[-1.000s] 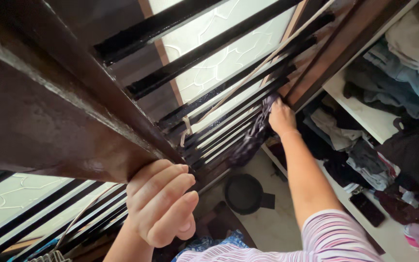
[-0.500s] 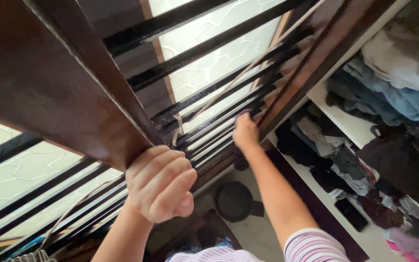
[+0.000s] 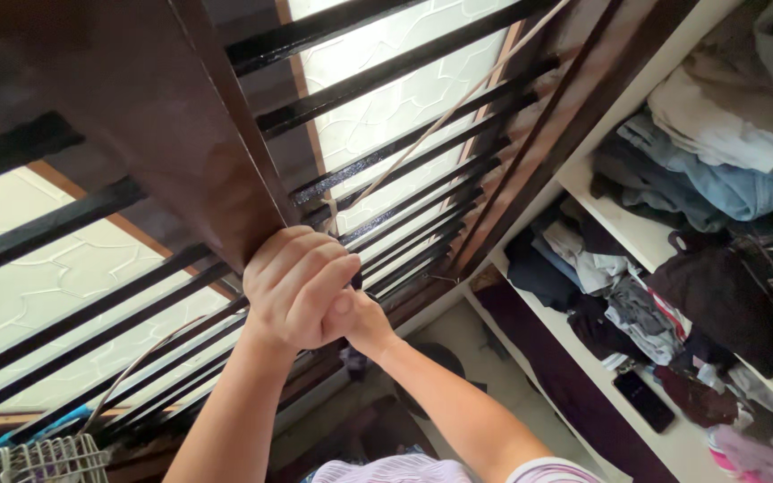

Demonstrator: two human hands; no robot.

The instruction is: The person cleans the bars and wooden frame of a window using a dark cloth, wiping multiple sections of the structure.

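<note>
The left hand [image 3: 297, 286] has its fingers curled tight around the brown window frame [image 3: 172, 134]. The right hand [image 3: 364, 320] sits just behind it against the black bars [image 3: 386, 161], clutching a dark cloth [image 3: 353, 360] that hangs below.

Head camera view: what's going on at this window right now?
A person is up close to a window with black horizontal bars. The left hand grips the dark wooden frame post. The right hand is low on the bars just behind it, with a dark cloth showing under it. Open shelves stuffed with folded clothes stand on the right.
</note>
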